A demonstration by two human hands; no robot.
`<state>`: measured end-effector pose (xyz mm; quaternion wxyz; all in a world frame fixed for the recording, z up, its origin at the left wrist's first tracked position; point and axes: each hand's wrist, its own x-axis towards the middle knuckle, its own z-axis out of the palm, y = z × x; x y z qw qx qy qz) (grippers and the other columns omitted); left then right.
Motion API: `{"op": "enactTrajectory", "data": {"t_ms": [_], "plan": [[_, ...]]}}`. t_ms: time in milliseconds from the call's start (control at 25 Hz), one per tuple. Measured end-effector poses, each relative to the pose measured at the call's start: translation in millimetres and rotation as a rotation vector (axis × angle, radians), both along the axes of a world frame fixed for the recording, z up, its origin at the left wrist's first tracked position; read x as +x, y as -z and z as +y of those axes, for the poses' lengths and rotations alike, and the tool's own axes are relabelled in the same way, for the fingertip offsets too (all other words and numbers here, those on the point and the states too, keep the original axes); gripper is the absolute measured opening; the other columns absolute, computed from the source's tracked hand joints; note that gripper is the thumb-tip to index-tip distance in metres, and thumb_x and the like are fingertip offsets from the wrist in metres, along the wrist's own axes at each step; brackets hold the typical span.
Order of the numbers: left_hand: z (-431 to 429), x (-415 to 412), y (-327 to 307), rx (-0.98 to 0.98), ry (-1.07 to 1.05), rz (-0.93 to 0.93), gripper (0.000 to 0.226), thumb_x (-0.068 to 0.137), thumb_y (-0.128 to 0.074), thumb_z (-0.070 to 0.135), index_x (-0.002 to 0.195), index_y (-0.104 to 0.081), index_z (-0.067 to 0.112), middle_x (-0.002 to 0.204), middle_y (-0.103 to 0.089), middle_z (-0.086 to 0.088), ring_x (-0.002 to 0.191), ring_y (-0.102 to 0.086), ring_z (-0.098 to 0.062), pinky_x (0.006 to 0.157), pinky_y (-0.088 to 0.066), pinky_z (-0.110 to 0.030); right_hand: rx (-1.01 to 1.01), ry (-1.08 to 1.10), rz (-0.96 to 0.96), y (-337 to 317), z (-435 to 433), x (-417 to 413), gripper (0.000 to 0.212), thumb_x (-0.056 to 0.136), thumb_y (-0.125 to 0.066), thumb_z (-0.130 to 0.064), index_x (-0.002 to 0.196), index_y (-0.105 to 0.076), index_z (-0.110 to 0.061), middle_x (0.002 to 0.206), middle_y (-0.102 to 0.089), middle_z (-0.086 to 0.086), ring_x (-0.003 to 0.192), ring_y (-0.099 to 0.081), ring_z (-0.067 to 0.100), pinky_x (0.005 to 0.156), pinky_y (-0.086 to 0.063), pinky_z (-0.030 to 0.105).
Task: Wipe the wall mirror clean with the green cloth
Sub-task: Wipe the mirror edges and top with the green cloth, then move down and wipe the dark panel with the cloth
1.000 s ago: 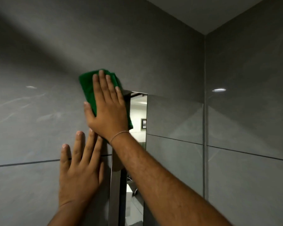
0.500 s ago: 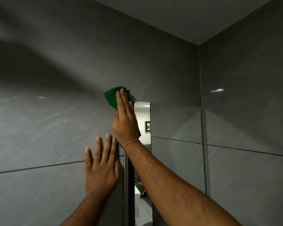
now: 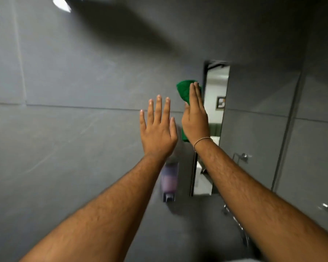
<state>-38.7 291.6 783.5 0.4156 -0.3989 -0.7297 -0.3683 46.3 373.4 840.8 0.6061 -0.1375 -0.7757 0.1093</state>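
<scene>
Folded green fabric cloth (image 3: 184,89) at edge of rectangular wall mirror (image 3: 216,86).
Right hand (image 3: 195,120) fingers straight, pressing cloth beneath them; left hand (image 3: 158,133) just beside, fingers spread straight, holding nothing.

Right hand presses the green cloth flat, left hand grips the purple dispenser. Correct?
Not quite. In the head view the left hand grips nothing: fingers spread, above the purple dispenser. The right hand does press the green cloth flat.

Grey tiled wall (image 3: 74,148) with thin grout lines and a blurred purple dispenser (image 3: 169,183)
</scene>
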Motion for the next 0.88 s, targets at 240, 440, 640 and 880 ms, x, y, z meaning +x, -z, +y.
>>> {"op": "enactTrajectory", "data": {"t_ms": [240, 440, 640, 880], "plan": [[-116, 13, 274, -0.41, -0.069, -0.358, 0.068, 0.114, -0.041, 0.042, 0.178, -0.03, 0.022, 0.187, -0.021, -0.003, 0.173, -0.017, -0.027, 0.139, -0.014, -0.058, -0.378, -0.168, -0.198, 239, -56, 20, 0.058, 0.106, -0.048, 0.003, 0.162, -0.033, 0.0, 0.171, -0.033, 0.016, 0.156, -0.033, 0.021, 0.12, -0.018, 0.0], [-195, 43, 439, -0.76, -0.107, -0.533, 0.067, 0.108, -0.04, 0.041, 0.171, -0.046, 0.018, 0.181, -0.035, -0.005, 0.167, -0.034, -0.031, 0.133, -0.017, -0.052, -0.706, -0.185, -0.461, 446, -117, 47, 0.058, 0.105, -0.05, 0.006, 0.16, -0.036, 0.0, 0.17, -0.033, 0.012, 0.157, -0.034, 0.025, 0.126, -0.022, 0.012], [-238, 58, 597, -0.99, -0.121, -0.732, 0.068, 0.106, -0.039, 0.044, 0.165, -0.055, 0.015, 0.175, -0.042, -0.009, 0.161, -0.044, -0.035, 0.133, -0.002, -0.041, -0.983, -0.094, -0.731, 648, -159, 47, 0.056, 0.107, -0.052, -0.003, 0.161, -0.036, -0.005, 0.169, -0.031, 0.003, 0.157, -0.037, 0.027, 0.128, -0.028, 0.024], [-272, 50, 774, -1.079, -0.127, -0.918, 0.074, 0.109, -0.016, 0.054, 0.176, -0.021, 0.024, 0.185, -0.015, -0.004, 0.171, -0.009, -0.025, 0.136, 0.012, -0.04, -1.012, -0.097, -1.04, 865, -169, 4, 0.064, 0.107, -0.04, -0.01, 0.168, -0.02, -0.012, 0.176, -0.019, 0.007, 0.163, -0.022, 0.026, 0.131, -0.016, 0.027]]}}
